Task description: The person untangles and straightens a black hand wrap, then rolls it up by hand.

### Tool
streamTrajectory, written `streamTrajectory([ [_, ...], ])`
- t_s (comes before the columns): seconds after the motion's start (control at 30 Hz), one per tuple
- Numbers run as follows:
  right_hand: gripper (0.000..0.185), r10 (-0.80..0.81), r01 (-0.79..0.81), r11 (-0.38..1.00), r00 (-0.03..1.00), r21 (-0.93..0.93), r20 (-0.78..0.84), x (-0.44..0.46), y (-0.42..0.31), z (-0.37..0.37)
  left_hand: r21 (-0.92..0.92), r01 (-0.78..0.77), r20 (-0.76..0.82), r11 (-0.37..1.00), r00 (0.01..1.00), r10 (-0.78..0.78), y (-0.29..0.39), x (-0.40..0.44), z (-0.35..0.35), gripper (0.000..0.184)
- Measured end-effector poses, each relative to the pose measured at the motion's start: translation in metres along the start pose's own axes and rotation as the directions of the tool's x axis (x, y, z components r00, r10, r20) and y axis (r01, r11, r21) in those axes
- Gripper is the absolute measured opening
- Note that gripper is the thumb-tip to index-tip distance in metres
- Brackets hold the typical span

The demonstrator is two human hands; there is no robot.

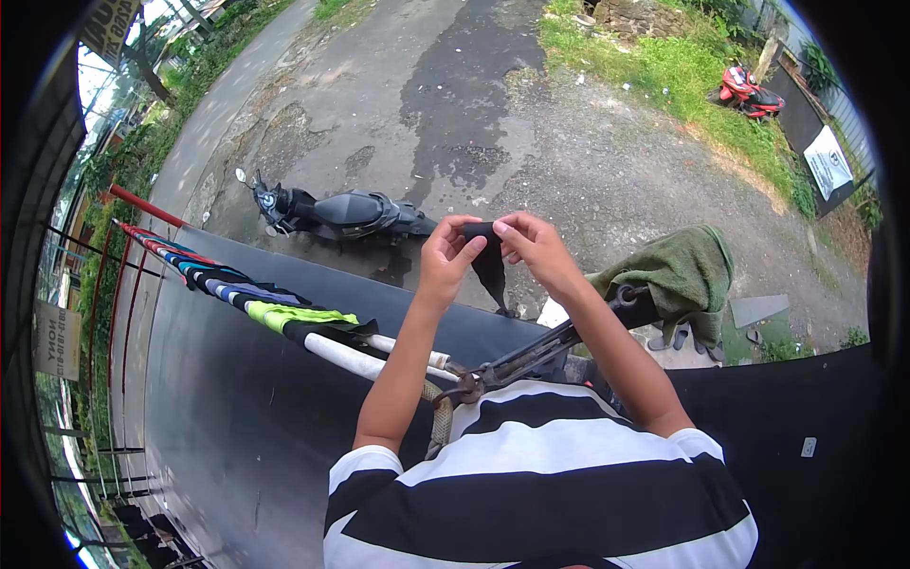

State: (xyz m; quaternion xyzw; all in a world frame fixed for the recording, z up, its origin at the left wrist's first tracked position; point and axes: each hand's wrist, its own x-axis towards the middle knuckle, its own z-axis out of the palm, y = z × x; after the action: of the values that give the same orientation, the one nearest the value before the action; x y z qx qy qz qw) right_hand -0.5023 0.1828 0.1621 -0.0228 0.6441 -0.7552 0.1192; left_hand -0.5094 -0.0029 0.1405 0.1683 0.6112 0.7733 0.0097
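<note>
Both my hands are raised in front of me, pinching the top edge of a black piece of cloth [489, 270] that hangs down narrow below them; its exact kind I cannot make out. My left hand [447, 258] grips its left end between thumb and fingers. At the right end, my right hand [533, 248] has thumb and fingers closed on it. Under my forearms, a white pole [341, 357] runs off to the left, with a lime-green garment [284, 314] and several other clothes draped along it. Over a metal bar [536, 351] by my right arm hangs a green towel [682, 270].
A black motorcycle [346, 213] is parked on the pavement beyond the dark ledge [246, 408]. Rope [442, 422] and a metal ring [469, 386] join the pole and bar near my chest. Sandals [678, 339] lie below the towel. A red motorcycle [747, 93] stands farther off.
</note>
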Motion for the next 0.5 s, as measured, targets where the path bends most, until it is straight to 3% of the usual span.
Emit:
streamTrajectory([
  [0.13, 0.027, -0.157, 0.157, 0.988, 0.987, 0.013, 0.022, -0.001, 0.002, 0.000, -0.047, 0.026, 0.012, 0.999, 1.000, -0.025, 0.005, -0.002, 0.002, 0.032],
  [0.2, 0.027, -0.228, 0.228, 0.973, 0.973, -0.031, 0.029, -0.002, -0.001, 0.003, -0.121, 0.246, 0.007, 0.962, 0.969, -0.247, 0.002, -0.002, -0.004, 0.031],
  [0.23, 0.027, -0.227, 0.228, 0.973, 0.973, -0.031, 0.029, -0.003, -0.002, 0.005, -0.121, 0.246, 0.007, 0.962, 0.969, -0.247, 0.000, -0.002, -0.005, 0.031],
  [0.33, 0.025, -0.218, 0.217, 0.975, 0.976, -0.039, -0.012, -0.003, -0.003, 0.006, -0.038, 0.140, -0.009, 0.989, 0.990, -0.141, 0.000, -0.001, -0.004, 0.031],
  [0.4, 0.025, -0.069, 0.069, 0.998, 0.998, 0.012, -0.013, -0.001, -0.002, 0.004, -0.028, 0.031, 0.007, 0.999, 0.999, -0.031, 0.002, -0.001, -0.001, 0.032],
  [0.5, 0.025, -0.154, 0.154, 0.988, 0.988, -0.004, 0.009, -0.001, 0.000, 0.001, 0.008, -0.040, -0.019, 0.999, 0.999, 0.040, 0.005, -0.002, 0.006, 0.032],
])
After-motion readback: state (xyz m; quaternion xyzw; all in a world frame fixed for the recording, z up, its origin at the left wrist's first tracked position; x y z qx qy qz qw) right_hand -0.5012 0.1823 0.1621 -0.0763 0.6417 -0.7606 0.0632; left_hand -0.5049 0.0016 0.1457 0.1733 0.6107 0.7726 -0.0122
